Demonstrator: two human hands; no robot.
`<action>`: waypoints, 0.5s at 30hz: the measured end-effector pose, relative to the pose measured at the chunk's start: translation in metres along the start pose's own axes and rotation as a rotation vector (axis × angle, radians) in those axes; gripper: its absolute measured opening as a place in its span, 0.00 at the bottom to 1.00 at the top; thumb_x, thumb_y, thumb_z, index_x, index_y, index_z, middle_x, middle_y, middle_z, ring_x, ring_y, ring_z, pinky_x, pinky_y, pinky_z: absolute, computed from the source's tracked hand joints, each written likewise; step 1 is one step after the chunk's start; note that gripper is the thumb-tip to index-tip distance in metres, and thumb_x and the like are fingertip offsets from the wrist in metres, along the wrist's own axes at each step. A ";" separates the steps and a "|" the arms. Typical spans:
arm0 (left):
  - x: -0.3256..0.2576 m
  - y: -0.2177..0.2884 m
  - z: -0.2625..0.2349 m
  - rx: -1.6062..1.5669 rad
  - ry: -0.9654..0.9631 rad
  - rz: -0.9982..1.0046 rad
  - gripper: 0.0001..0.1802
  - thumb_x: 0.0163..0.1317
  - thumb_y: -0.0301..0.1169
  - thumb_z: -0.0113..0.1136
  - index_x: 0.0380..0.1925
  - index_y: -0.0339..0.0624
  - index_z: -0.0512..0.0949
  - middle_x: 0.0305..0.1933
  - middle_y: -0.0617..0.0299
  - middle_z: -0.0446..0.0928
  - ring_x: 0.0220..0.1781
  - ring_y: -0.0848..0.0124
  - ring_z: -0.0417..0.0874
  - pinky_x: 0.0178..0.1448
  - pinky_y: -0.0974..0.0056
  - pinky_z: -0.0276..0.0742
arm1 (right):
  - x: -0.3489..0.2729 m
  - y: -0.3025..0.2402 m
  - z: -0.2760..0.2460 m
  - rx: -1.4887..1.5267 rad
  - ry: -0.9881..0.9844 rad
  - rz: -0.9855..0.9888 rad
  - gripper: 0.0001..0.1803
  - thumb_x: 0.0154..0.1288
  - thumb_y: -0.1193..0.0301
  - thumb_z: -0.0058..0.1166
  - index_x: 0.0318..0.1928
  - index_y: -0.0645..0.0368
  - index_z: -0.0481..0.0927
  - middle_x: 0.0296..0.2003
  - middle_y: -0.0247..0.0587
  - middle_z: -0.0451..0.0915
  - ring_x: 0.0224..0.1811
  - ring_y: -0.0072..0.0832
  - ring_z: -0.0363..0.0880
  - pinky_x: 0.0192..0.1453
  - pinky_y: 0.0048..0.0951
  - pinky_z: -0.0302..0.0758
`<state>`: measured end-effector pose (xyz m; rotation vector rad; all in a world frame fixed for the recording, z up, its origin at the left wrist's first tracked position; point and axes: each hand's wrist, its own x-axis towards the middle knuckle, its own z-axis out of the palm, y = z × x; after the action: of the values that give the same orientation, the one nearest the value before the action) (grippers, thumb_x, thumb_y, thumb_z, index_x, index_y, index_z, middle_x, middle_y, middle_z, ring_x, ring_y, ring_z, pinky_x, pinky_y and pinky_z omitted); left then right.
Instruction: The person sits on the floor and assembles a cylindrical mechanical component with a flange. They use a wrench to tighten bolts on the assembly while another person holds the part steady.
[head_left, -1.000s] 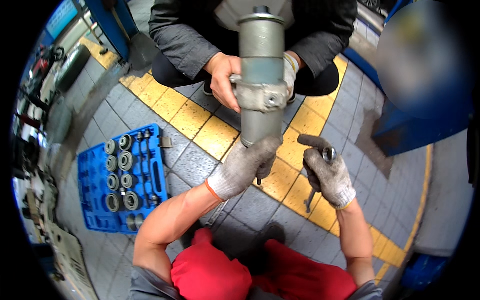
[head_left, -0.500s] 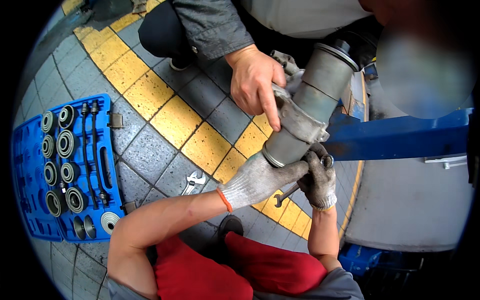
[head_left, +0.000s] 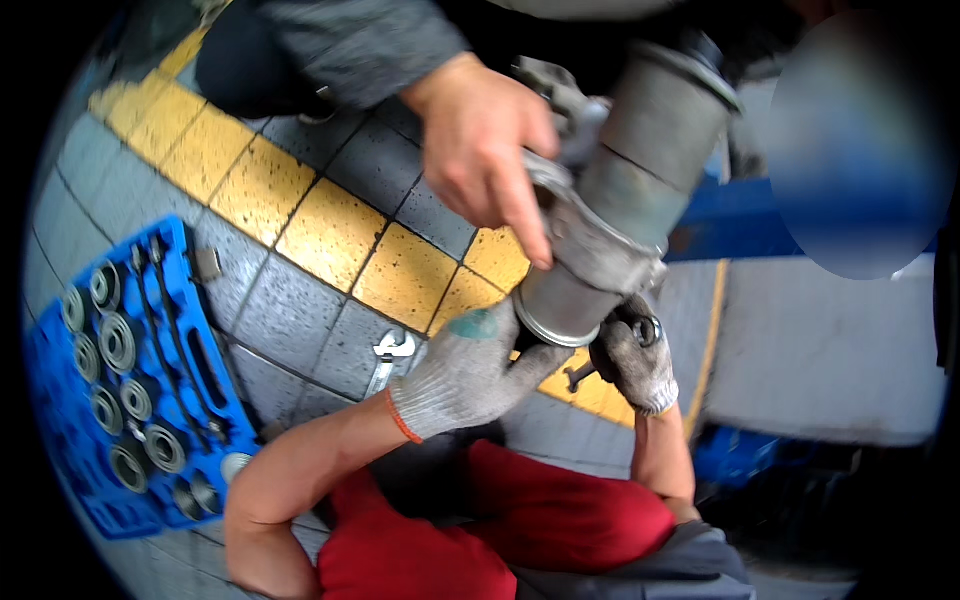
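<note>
**Steadying the grey cylinder from below**

Lying at the far left of the frame, a blue tool case (head_left: pixel 120 400) holds round metal sleeves and long rods in its moulded slots. Just right of it, a spanner (head_left: pixel 388 358) rests on the grey and yellow floor tiles (head_left: pixel 300 230). At lower centre the left hand (head_left: pixel 470 370), in a grey knit glove, is wrapped closed against the bottom rim of the tilted grey metal cylinder (head_left: pixel 620 220). From the top centre a co-worker's bare hand (head_left: pixel 485 150) clasps the metal collar (head_left: pixel 590 245) around it. Right of the rim, the gloved right hand (head_left: pixel 635 360) is closed around a dark tool (head_left: pixel 600 365) beneath the cylinder. Done well, I judge, the left hand keeps the rim still while the tool stays squarely seated.
</note>
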<state>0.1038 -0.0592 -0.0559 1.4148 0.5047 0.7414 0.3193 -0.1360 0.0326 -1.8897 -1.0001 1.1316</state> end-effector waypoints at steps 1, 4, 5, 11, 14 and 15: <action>-0.001 0.000 -0.001 0.024 0.008 0.021 0.23 0.71 0.42 0.66 0.57 0.38 0.79 0.43 0.53 0.85 0.46 0.61 0.88 0.52 0.57 0.82 | 0.000 0.000 0.008 -0.050 -0.023 -0.026 0.17 0.66 0.73 0.59 0.55 0.62 0.79 0.37 0.36 0.81 0.34 0.18 0.76 0.36 0.24 0.76; -0.008 0.018 -0.007 0.120 0.086 -0.150 0.22 0.68 0.39 0.69 0.56 0.38 0.80 0.47 0.49 0.86 0.51 0.54 0.87 0.55 0.53 0.81 | 0.009 0.024 0.018 -0.138 -0.276 -0.259 0.22 0.66 0.71 0.66 0.59 0.61 0.79 0.49 0.40 0.86 0.48 0.28 0.84 0.53 0.32 0.79; -0.008 0.023 -0.008 0.174 0.078 -0.199 0.20 0.68 0.37 0.69 0.55 0.38 0.80 0.47 0.51 0.86 0.51 0.56 0.87 0.55 0.54 0.80 | 0.013 0.031 0.022 -0.116 -0.365 -0.236 0.22 0.67 0.69 0.67 0.59 0.61 0.79 0.50 0.43 0.87 0.50 0.31 0.84 0.53 0.33 0.80; -0.004 0.057 -0.008 0.496 0.088 -0.467 0.14 0.72 0.33 0.65 0.51 0.36 0.81 0.44 0.55 0.84 0.47 0.68 0.82 0.53 0.60 0.78 | 0.043 0.069 0.038 0.278 -0.580 -0.362 0.25 0.71 0.59 0.66 0.60 0.63 0.80 0.44 0.50 0.88 0.48 0.38 0.89 0.52 0.40 0.83; -0.002 0.062 -0.002 0.602 0.119 -0.569 0.13 0.75 0.33 0.62 0.51 0.35 0.80 0.41 0.64 0.80 0.41 0.75 0.77 0.47 0.65 0.75 | 0.063 0.091 0.053 0.180 -0.534 -0.582 0.22 0.70 0.58 0.65 0.53 0.62 0.83 0.42 0.52 0.87 0.43 0.46 0.88 0.49 0.42 0.82; -0.003 0.062 0.001 0.626 0.142 -0.730 0.13 0.76 0.33 0.61 0.51 0.35 0.79 0.40 0.67 0.79 0.40 0.77 0.75 0.45 0.67 0.74 | 0.067 0.105 0.063 0.172 -0.468 -0.621 0.24 0.69 0.53 0.64 0.51 0.62 0.82 0.39 0.54 0.86 0.41 0.52 0.87 0.47 0.46 0.82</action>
<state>0.0922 -0.0620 0.0051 1.5829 1.3587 0.0763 0.3098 -0.1137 -0.1044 -1.0653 -1.5498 1.2353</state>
